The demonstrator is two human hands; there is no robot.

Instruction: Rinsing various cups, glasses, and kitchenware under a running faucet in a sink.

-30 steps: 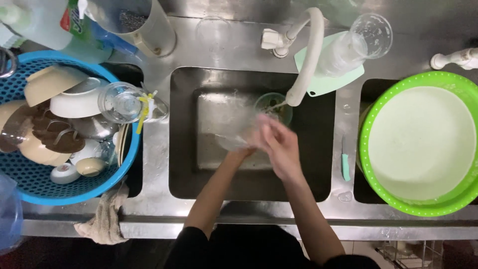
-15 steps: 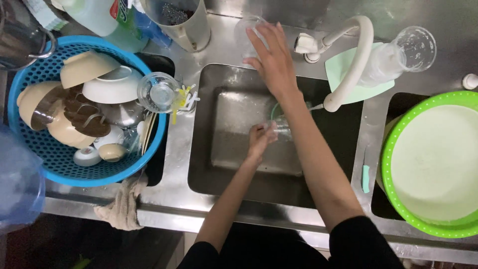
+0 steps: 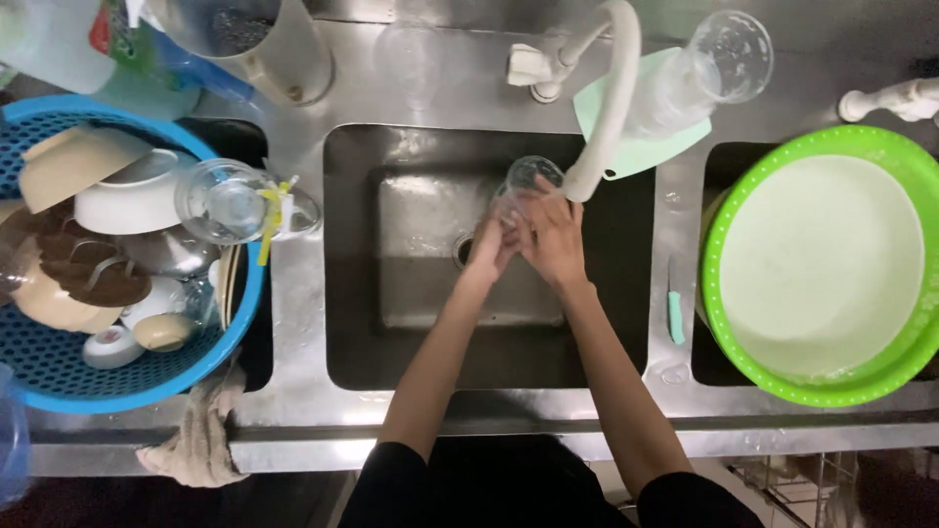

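Two hands around a clear glass (image 3: 525,181) over the sink (image 3: 411,323).

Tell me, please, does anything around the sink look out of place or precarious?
One thing: a clear glass lies tipped on its side over the rim of the blue basket, jutting toward the counter. Otherwise both hands, left hand and right hand, hold a clear cup under the faucet.
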